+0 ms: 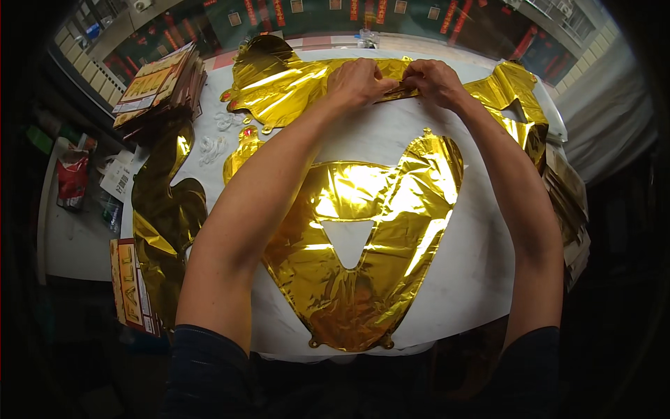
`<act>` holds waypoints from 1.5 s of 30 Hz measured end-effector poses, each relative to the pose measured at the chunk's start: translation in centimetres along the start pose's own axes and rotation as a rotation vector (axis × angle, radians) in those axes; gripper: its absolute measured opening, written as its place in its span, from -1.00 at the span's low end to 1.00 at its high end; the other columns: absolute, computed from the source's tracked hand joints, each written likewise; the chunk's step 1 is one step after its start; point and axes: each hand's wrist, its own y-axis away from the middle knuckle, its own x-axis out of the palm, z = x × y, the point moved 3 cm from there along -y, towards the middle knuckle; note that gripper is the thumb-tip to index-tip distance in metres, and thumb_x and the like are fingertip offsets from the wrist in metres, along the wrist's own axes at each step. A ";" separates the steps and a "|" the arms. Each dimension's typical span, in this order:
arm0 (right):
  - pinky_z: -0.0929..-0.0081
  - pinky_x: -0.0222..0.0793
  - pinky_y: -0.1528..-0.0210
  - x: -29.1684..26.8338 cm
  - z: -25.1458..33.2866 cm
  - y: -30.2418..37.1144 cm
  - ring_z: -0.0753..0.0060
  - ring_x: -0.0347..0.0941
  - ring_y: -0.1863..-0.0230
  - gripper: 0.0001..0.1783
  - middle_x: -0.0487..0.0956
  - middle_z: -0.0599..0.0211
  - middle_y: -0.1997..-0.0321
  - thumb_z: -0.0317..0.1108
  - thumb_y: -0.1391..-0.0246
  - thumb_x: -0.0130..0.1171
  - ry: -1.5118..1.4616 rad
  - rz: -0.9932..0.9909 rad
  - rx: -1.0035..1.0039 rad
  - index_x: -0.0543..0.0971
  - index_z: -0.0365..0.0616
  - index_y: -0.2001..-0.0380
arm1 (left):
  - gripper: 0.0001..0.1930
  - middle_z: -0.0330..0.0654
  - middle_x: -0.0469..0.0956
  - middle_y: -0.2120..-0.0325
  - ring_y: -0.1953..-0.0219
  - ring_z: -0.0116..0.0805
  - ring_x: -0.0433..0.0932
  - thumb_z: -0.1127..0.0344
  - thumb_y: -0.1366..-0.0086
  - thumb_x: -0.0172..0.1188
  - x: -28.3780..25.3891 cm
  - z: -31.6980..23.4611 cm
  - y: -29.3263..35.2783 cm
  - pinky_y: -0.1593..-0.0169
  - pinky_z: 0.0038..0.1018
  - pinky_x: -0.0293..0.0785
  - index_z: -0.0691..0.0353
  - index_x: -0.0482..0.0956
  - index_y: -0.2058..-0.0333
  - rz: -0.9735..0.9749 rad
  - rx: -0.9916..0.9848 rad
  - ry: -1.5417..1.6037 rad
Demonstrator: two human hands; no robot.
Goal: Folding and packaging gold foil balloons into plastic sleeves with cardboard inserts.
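Note:
At the far side of the table, my left hand (357, 85) and my right hand (436, 82) are close together. The fingers of both are closed in a pinch on the edge of a flat gold foil balloon (307, 80); the exact spot is partly hidden by the fingertips. More gold foil (504, 87) spreads to the right of my right hand; whether it is the same piece I cannot tell. Between my forearms lies a large, flat, letter-shaped gold foil balloon (349, 297) with a triangular hole and small tabs at its edge. My left forearm covers part of it.
A pile of printed orange packages (155, 87) stands at the far left. Below it, darker gold foil (167, 209) drapes beside another package (132, 286). Coiled white ribbon (213, 149) lies on the white table (460, 279). Brown packages (569, 209) line the right edge.

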 end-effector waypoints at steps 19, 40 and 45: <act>0.15 0.51 -0.07 0.1 0.1 2.2 0.09 0.56 -0.07 -0.56 0.61 0.23 -0.02 -0.19 -0.10 0.41 0.158 -0.282 0.033 0.66 0.02 -0.06 | -0.72 0.03 0.74 0.23 0.15 0.09 0.70 0.15 -0.20 0.24 1.2 0.9 -0.4 0.00 -0.10 0.58 0.11 0.73 0.18 -0.171 -0.140 0.096; 0.18 0.51 0.08 0.0 -1.2 0.7 0.07 0.61 0.16 -0.87 0.67 0.30 0.24 -0.32 0.02 0.40 -0.043 -0.311 -0.045 0.74 -0.03 0.34 | -0.51 -0.11 0.72 0.13 0.10 0.02 0.71 0.17 -0.25 0.40 1.7 -3.0 0.8 0.03 -0.10 0.57 0.10 0.51 -0.12 -0.308 0.189 0.027; 0.18 0.52 0.05 0.0 -0.9 0.5 0.05 0.63 0.13 -0.82 0.68 0.26 0.21 -0.27 0.02 0.42 -0.053 -0.293 -0.019 0.72 -0.05 0.33 | -0.57 -0.15 0.76 0.23 0.16 0.03 0.73 0.21 -0.24 0.39 2.0 -2.9 -0.5 0.08 -0.07 0.58 0.14 0.48 -0.03 -0.251 0.149 -0.040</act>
